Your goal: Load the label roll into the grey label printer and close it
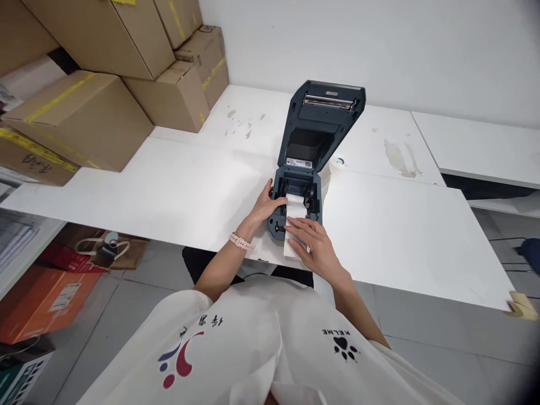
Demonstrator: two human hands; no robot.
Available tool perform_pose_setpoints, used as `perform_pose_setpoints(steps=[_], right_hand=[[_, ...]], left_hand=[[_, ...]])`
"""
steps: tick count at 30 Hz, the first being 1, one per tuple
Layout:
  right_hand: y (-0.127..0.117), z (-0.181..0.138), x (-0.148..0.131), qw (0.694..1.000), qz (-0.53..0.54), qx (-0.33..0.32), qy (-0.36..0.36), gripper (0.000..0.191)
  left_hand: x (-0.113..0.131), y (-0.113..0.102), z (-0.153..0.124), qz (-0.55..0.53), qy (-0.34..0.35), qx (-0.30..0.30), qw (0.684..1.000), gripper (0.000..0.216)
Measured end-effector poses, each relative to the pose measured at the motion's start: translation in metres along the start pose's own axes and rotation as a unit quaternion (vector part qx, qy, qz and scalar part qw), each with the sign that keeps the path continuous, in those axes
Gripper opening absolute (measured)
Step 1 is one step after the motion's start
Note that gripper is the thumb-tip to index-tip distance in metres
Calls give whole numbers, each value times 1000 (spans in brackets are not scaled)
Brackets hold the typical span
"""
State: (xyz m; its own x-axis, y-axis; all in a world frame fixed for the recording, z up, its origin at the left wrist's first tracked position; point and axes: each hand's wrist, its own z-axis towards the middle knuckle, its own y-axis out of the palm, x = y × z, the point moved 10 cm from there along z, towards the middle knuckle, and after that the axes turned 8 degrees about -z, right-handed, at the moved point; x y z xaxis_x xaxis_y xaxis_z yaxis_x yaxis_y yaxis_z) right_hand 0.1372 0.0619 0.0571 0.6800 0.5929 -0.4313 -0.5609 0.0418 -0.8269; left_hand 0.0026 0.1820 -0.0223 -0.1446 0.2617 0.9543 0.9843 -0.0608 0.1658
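Observation:
A dark grey label printer [276, 175] stands on the white table with its lid [320, 121] raised. Inside it is a white paper strip [296, 206], whose loose end hangs out over the printer's front toward me. My left hand [266, 201] grips the printer's left wall; its fingers are on the outside and its thumb reaches in to the strip's edge. Palm down, my right hand [314, 243] lies over the front of the printer with fingers stretched out on the strip. The undersides of its fingers are hidden.
Cardboard boxes [84, 112] are stacked at the table's left back. A small white roll [338, 162] lies right of the printer, partly behind it. A white table [405, 236] runs right, with a tan roll [522, 306] at its front corner. An orange box [46, 304] stands at lower left.

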Motion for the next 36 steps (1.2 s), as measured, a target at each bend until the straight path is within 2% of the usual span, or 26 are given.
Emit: perform_pose_setpoints(steps=[4,7,9,10,11,13,15,16,18,20,21,23,25,27,31,33,36], right_hand=[[2,-1,1,1000,18,-1,20,40],[0,-4,-5,997,60,-41,18,39],[-15,-1,-2,990,127,-57,16,36],[-31,6,7,987,154,-28,28,35],[-54,16,21,984,168,28,48,35],[-110,42,61,963,152,196,102,41],[-145,83,96,938,162,281,123,53],[-151,108,115,926,194,290,144,58],[-143,159,145,910,274,244,191,61],[-132,193,151,904,327,204,187,64],[-130,198,148,901,340,205,173,67],[-129,186,136,897,346,236,140,74],[-123,150,121,901,329,254,127,82],[-109,106,101,914,305,237,124,82],[-71,32,63,941,237,205,126,53],[-50,11,51,956,176,189,141,38],[-30,-2,44,957,124,203,164,37]], left_hand=[[1,0,0,0,-18,-6,1000,115],[2,-1,-6,17,-20,-1,1000,114],[2,0,-20,32,-13,0,999,113],[1,2,-31,39,-7,-3,999,113],[0,5,-44,44,-5,-9,999,114],[-5,9,-71,53,1,-15,998,117],[-12,10,-95,56,-11,-16,998,115],[-16,10,-104,52,-19,-18,998,115],[-22,10,-114,39,-30,-25,998,114],[-24,8,-116,31,-27,-34,999,115],[-24,7,-115,27,-24,-39,999,116],[-25,2,-112,11,-25,-42,999,116],[-26,-4,-108,-23,-36,-38,998,111],[-26,-11,-104,-63,-47,-27,997,104],[-22,-14,-96,-105,-69,-24,992,100],[-18,-9,-94,-89,-72,-32,993,100],[-12,3,-92,-52,-69,-32,996,110]])
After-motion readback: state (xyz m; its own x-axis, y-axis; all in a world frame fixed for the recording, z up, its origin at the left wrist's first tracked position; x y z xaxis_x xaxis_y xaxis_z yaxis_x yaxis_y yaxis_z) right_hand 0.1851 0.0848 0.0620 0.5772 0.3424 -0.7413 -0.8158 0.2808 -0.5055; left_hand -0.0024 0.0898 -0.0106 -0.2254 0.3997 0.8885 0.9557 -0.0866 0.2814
